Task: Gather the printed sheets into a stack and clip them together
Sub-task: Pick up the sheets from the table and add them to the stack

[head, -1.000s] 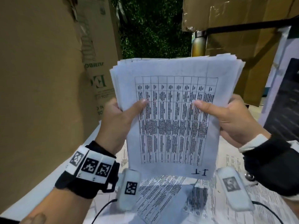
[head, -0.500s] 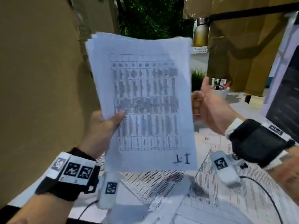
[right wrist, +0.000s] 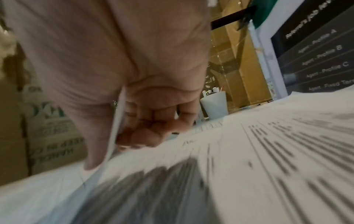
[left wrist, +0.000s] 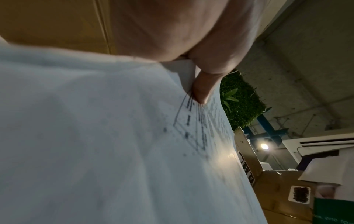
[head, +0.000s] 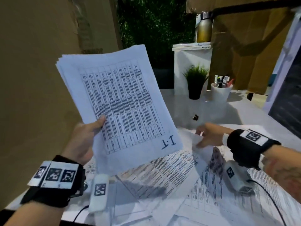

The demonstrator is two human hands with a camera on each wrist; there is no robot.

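Observation:
My left hand [head: 88, 136] holds a stack of printed sheets [head: 120, 105] up off the table, thumb [left wrist: 203, 89] pressed on the top page, which shows a table grid and the mark "1-1". The stack [left wrist: 95, 144] fills the left wrist view. Down on the table, my right hand [head: 206, 136] pinches the edge of a loose printed sheet [head: 202, 149] between thumb and fingers; the right wrist view shows that sheet [right wrist: 114, 136] standing between them. More printed sheets [head: 171, 173] lie scattered on the white table. A black binder clip [head: 195, 117] sits beyond my right hand.
A small potted plant [head: 195, 82] and a white cup of pens [head: 220, 92] stand at the back of the table [head: 236, 111]. Cardboard boxes [head: 32, 79] wall in the left side. A dark screen panel [head: 288, 101] stands at the right.
My right hand let go of the stack, dropped to the table and took hold of a loose sheet. The left hand alone now holds the stack, tilted to the left.

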